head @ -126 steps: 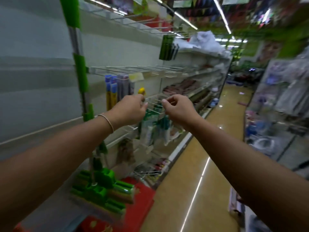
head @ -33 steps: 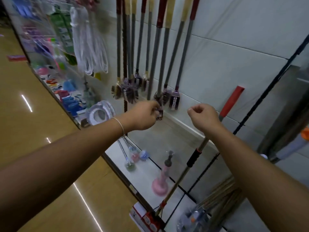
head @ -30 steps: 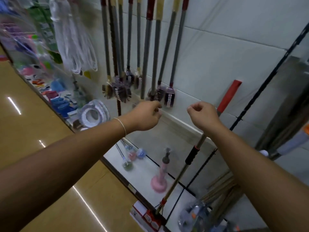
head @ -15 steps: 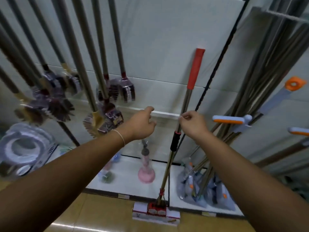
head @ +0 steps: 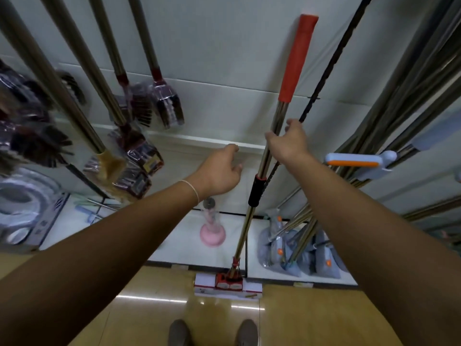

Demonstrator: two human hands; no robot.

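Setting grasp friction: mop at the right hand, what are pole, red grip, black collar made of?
The pole looks like polished metal: mirror-like streaks. The red grip is matte, probably foam or rubber: no glare. The black collar seems plastic or rubber: dull.

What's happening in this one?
A person stands in a shop aisle. Their right hand is on the metal shaft of a red-handled mop that leans against the wall. Its fingers are partly round the shaft, but a closed grip isn't clear. The left hand hovers open beside it, holding nothing.
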